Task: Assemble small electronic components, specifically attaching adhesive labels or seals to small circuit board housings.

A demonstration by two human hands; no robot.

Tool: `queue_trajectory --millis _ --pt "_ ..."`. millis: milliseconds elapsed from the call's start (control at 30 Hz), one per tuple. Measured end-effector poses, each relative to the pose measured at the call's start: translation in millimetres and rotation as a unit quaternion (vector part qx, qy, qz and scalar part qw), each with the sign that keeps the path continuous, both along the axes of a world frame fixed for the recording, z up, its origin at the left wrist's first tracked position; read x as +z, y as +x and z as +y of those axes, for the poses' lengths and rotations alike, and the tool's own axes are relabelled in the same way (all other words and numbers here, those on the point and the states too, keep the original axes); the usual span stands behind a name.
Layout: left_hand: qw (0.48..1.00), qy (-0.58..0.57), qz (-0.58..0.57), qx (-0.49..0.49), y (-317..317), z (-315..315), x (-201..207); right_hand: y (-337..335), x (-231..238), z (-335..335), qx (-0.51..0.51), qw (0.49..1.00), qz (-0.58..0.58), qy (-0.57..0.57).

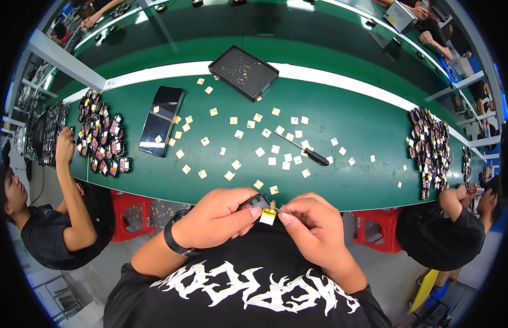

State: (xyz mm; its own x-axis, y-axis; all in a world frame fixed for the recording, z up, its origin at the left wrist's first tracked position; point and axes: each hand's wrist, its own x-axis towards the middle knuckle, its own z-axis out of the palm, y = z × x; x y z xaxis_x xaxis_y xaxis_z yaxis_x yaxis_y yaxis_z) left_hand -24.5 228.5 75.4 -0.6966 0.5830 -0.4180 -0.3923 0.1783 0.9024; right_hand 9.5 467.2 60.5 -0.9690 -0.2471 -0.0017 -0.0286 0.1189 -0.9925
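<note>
One green bench (355,183) runs across in front of me. The left heap (103,134) and right heap (429,147) of black units lie loose on it, in no container that I can see, so a knock could scatter them. At the far side, the black tray (263,76) holds small pale bits, too tiny to make out; tipping it might spill them. The phone (168,104) has some squares lying on it, which could slide off if it were lifted. My left hand (218,216) is clamped on a unit (251,203) at the bench's near edge; my right hand (314,227) has thumb and fingertip pinched together beside it, on what I cannot tell. Slack left fingers could drop it; too hard a pull might damage its yellow-white piece (268,217). Smallest, the pale squares (275,148) lie strewn: a sleeve might sweep them away.
</note>
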Motion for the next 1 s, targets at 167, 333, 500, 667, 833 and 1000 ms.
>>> queue_trajectory --millis 167,333,500,667,833,1000 --pt "0.999 0.016 -0.019 0.03 5 4 -2 2 2 -8 0.02 0.992 0.091 0.083" --pt "0.99 -0.044 0.129 0.027 6 10 -2 0 -4 -8 0.015 0.975 0.194 0.107" --pt "0.981 -0.059 0.182 0.029 9 14 -5 2 4 -15 -0.026 0.983 0.124 0.133" --pt "0.976 -0.065 0.208 0.025 14 20 -10 8 -1 -17 -0.043 0.987 0.101 0.121" --pt "0.966 -0.086 0.244 0.022 12 21 -10 9 -3 -12 -0.035 0.999 0.007 0.042" --pt "0.963 -0.082 0.258 0.004 14 19 -13 8 -10 -12 -0.039 0.998 0.025 0.036"
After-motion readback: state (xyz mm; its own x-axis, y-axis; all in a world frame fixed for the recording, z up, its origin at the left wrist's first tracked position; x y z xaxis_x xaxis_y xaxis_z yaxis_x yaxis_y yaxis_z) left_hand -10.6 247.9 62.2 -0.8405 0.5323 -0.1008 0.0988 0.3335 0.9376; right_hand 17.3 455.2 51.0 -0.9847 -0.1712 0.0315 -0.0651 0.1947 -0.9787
